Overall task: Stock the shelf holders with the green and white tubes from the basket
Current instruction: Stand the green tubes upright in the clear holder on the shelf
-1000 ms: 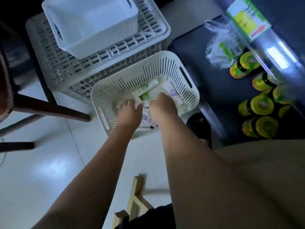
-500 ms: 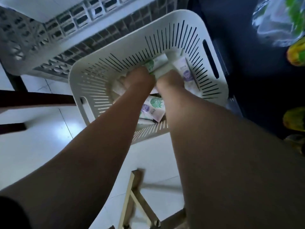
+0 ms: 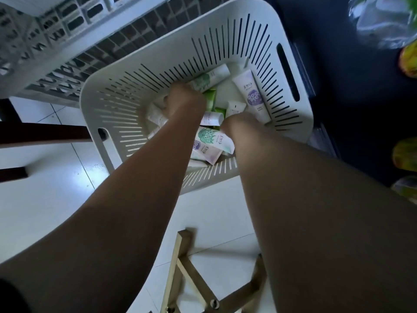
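Observation:
A white slotted basket [image 3: 266, 30] stands on the floor with several tubes lying loose in it. Both my hands are down inside. My left hand [image 3: 184, 102] is curled into a fist round a green and white tube [image 3: 208, 77] that sticks out toward the far wall. My right hand [image 3: 237, 124] is bent downward among the tubes with its fingers hidden, a white-capped tube [image 3: 234, 107] just beyond it. A purple and white tube [image 3: 252, 96] lies against the right wall. Another green and white tube [image 3: 212, 138] lies between my forearms.
A large white lattice crate [image 3: 56, 48] stands behind the basket at the upper left. Dark furniture legs [image 3: 40, 132] cross the white tiled floor on the left. A wooden stool frame [image 3: 187, 274] is below my arms. Yellow-green jars [image 3: 406, 154] and a plastic bag [image 3: 381, 21] sit on a dark shelf at right.
The view has closed in on the basket. My left hand has curled tighter over the tubes and my right hand has slid toward the basket's near side.

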Demonstrator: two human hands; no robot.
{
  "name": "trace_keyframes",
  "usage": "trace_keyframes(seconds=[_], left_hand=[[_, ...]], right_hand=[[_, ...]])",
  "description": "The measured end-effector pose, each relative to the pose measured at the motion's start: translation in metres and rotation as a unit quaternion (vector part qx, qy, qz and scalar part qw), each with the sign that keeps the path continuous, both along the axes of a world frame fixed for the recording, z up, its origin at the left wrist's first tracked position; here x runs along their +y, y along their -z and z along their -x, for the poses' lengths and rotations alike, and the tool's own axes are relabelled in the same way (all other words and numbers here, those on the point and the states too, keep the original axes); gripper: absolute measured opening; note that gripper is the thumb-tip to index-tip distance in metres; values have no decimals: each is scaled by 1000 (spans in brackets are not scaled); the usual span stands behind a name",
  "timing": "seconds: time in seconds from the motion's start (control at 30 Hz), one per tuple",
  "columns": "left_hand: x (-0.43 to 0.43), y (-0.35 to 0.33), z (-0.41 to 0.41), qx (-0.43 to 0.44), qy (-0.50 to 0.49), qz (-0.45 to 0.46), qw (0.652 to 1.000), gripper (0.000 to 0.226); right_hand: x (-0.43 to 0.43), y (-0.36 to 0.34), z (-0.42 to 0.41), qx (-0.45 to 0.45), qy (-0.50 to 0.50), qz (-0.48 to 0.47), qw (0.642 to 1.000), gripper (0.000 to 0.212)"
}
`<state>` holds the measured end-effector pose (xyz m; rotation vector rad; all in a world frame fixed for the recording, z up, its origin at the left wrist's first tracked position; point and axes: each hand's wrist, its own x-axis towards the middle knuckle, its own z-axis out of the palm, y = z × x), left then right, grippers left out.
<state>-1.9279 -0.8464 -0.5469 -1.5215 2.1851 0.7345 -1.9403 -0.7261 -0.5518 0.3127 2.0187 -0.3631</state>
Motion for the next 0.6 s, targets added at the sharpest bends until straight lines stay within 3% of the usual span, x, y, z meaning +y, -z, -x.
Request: trace_keyframes(seconds=[0.07, 0.17, 0.23, 0.33, 0.43, 0.47, 0.6], left_hand=[[-2, -1, -1, -10, 9, -7, 1000, 45], [11, -5, 5, -78, 127, 36, 988, 50], [22, -5, 13, -99, 169, 41, 980, 43], [32, -1, 18, -66, 100, -3, 993, 33], [37, 5, 18, -40, 37, -37, 998, 33], [38, 5, 19, -37, 36, -41, 998, 34], [30, 13, 16, -38, 36, -50, 997, 32]], right_hand=[[-3, 10, -5, 46, 3, 10, 999, 34], [-4, 20, -10, 106, -66, 15, 992, 45], [-4, 25, -9, 109, -71, 27, 991, 39], [-13, 36, -7, 106, -82, 72, 988, 21], [-17, 77, -1, 92, -110, 131, 981, 23], [-15, 70, 3, 55, -100, 131, 985, 24], [0, 26, 17, 111, -126, 97, 981, 22]])
